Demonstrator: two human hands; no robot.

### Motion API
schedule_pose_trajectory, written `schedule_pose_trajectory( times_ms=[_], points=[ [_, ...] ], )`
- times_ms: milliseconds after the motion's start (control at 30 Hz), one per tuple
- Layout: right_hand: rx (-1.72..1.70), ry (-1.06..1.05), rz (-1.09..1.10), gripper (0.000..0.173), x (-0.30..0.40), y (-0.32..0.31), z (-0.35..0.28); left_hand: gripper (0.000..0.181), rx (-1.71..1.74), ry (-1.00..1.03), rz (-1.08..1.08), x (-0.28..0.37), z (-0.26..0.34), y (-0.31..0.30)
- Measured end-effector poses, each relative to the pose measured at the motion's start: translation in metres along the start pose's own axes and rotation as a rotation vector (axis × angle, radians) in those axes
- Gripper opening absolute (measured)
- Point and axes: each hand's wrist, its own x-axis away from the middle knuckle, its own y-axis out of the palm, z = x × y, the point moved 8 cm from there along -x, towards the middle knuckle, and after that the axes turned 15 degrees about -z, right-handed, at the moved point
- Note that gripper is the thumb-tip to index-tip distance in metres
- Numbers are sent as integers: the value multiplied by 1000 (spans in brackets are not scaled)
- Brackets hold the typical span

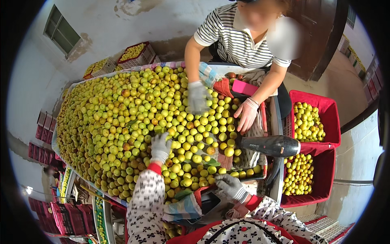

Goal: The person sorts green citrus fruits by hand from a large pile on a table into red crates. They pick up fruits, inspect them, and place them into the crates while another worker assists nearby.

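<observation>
A broad heap of yellow-green, plum-like fruit (pixel 122 109) fills the long table in front of me. My left hand (pixel 160 147), in a white knit glove, rests on the fruit with its fingers spread; whether it grips one is hidden. Near the table's right end, my right hand (pixel 231 186), in a grey striped glove, touches the edge of the fruit beside a row of them. A black hair dryer (pixel 269 145) lies across the right end, pointing at the fruit. Several green leaves (pixel 213 162) lie among the fruit. A blue checked cloth (pixel 184 208) hangs near my body.
Across the table a co-worker in a striped shirt (pixel 225 36) has one gloved hand (pixel 198 97) over the heap, blurred, and another (pixel 247 114) by a pink box (pixel 243 87). Red-lined crates (pixel 330 119) of fruit stand right. More crates (pixel 134 53) line the wall; a conveyor (pixel 102 216) stands lower left.
</observation>
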Motion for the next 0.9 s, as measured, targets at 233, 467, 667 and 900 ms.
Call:
schedule_pose_trajectory(
  times_ms=[233,467,667,900],
  points=[
    [-978,144,-143,52,-16,20,-3,41,353,847,-200,158,135,30],
    [21,-256,190,16,12,-41,-23,48,-363,613,-174,169,28,55],
    [305,-255,355,16,11,-48,-26,57,-443,518,-165,134,67,70],
    [330,-260,331,16,11,-53,-26,67,-333,279,-17,62,85,86]
  ],
)
